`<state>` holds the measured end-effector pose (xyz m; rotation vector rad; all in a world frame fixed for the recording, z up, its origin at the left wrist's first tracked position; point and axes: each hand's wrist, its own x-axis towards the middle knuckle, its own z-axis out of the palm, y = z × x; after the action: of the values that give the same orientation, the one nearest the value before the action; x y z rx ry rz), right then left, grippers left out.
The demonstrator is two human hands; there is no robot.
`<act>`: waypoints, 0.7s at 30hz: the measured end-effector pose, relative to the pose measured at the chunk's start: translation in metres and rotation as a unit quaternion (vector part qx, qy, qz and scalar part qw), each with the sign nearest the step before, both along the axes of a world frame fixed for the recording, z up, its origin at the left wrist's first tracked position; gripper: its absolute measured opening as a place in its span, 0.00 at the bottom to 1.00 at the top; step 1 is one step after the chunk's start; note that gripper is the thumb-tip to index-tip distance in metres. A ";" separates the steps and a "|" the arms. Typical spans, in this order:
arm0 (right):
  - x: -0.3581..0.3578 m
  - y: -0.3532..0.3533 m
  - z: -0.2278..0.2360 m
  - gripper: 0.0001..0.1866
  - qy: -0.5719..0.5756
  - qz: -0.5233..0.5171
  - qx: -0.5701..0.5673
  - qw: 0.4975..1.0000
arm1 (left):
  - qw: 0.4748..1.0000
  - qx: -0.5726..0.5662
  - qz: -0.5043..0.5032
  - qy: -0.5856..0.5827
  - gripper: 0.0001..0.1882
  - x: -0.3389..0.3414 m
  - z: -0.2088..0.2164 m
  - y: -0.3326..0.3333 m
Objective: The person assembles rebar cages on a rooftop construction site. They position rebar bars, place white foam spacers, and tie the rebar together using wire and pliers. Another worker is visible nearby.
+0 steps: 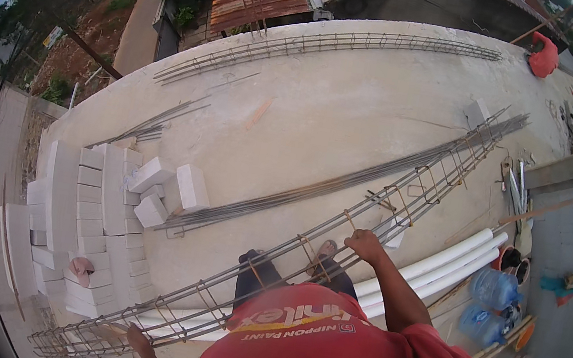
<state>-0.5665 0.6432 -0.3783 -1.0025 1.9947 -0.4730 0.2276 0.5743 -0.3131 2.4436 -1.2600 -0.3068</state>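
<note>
A long rebar cage [306, 244], made of thin steel bars tied with square stirrups, runs diagonally in front of my body from lower left to upper right. My right hand [366, 245] is closed round its near upper bar, about mid-length. Toward the lower left end, my left hand [139, 340] grips the same cage, its fingers partly hidden by the bars. The cage passes above my legs and sandalled feet. Beneath and beyond it, a bundle of loose steel bars [315, 189] lies on the concrete slab [296, 117].
White blocks [92, 212] are stacked at the left, with several loose ones beside them. White pipes [437, 267] and blue water jugs [495, 288] lie to the right. Another rebar cage [338, 41] rests along the far slab edge. A person in red [544, 56] crouches at the far right.
</note>
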 end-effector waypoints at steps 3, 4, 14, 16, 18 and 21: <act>-0.041 -0.007 0.007 0.18 -0.053 -0.029 -0.024 0.998 | 0.994 0.071 -0.064 -0.052 0.21 -0.087 0.025 -0.024; -0.053 -0.012 -0.004 0.17 -0.077 -0.062 -0.008 0.995 | 0.997 0.057 -0.045 -0.037 0.21 -0.112 0.029 -0.030; -0.161 -0.080 -0.028 0.10 -0.133 -0.154 0.087 0.975 | 0.989 0.121 0.084 -0.013 0.24 -0.282 0.008 -0.111; -0.187 -0.086 -0.024 0.09 -0.122 -0.168 0.110 0.972 | 0.989 0.129 0.070 -0.021 0.24 -0.307 -0.003 -0.116; -0.220 -0.096 -0.033 0.09 -0.118 -0.159 0.120 0.973 | 0.986 0.134 0.095 -0.002 0.24 -0.331 -0.007 -0.124; -0.285 -0.089 -0.065 0.07 0.000 0.043 0.033 0.999 | 0.986 0.131 0.099 0.013 0.24 -0.370 -0.012 -0.145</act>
<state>-0.8518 0.5539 -0.4430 -1.0411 1.9464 -0.3577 -0.1422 0.4296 -0.3252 2.7503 -1.0106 -0.4732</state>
